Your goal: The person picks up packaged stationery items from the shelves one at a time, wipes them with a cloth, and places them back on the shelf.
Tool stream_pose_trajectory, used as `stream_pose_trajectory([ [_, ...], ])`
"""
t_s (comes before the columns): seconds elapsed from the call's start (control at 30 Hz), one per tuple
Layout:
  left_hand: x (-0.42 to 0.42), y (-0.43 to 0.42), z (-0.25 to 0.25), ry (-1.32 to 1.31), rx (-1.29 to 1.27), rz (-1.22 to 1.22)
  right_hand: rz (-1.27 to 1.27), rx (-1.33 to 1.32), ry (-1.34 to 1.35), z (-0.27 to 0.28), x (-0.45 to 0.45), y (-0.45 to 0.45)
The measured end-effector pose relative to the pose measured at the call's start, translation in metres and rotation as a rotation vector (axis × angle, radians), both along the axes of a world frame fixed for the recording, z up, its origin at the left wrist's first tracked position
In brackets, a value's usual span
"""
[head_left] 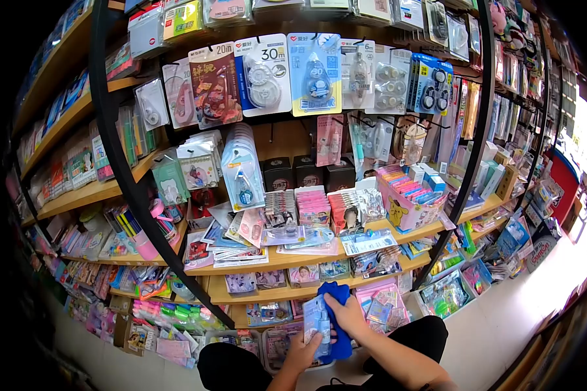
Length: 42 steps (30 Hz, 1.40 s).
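Low in the head view, my left hand point(304, 350) is closed on a light-blue blister package point(314, 318), held upright and a little tilted. My right hand point(346, 315) grips a dark blue cloth point(336, 352), which lies against the right side of the package. Both hands are close together between my knees, in front of the lowest shelf. The small print on the package is too small to read.
Hanging packs of correction tape point(316, 75) fill the rack above. Stacked packets and a pink box point(407, 212) stand on the wooden shelf point(241, 266). Bins of goods point(445, 294) sit on the floor at right. Black uprights point(473, 140) frame the shelves.
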<state>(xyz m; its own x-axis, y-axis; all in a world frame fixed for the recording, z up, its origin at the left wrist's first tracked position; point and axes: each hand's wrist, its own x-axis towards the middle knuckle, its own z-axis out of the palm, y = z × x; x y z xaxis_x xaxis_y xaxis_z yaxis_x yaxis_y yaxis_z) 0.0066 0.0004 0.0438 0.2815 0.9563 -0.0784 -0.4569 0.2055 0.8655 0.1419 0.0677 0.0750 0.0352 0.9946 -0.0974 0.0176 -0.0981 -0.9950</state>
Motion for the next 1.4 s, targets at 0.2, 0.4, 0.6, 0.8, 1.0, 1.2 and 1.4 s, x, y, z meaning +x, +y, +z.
stream_pose_trajectory([
  [0.2, 0.013, 0.019, -0.013, 0.328, 0.165, 0.315, 0.083, -0.327, 0.626, -0.023, 0.004, 0.000],
  [0.4, 0.025, 0.032, -0.058, 0.335, 0.097, 0.583, 0.163, -0.391, 0.865, -0.044, 0.000, -0.004],
  [0.6, 0.010, 0.057, -0.058, 0.544, 0.171, 0.825, 0.193, -0.227, 0.527, -0.056, 0.008, -0.018],
  [0.8, 0.011, 0.088, -0.013, 0.376, 0.214, 0.637, 0.297, -0.493, 0.658, -0.098, 0.040, -0.021],
  [1.0, 0.045, 0.158, -0.018, 0.016, 0.018, 0.170, 0.146, -0.663, 0.827, -0.108, 0.061, -0.008],
  [1.2, 0.150, 0.171, 0.073, -0.283, -0.248, 0.045, 0.063, -0.582, 0.831, -0.138, 0.051, 0.008],
  [1.4, 0.181, 0.224, 0.115, 0.139, 0.051, 0.151, 0.065, -0.592, 0.892, -0.141, 0.055, 0.010],
])
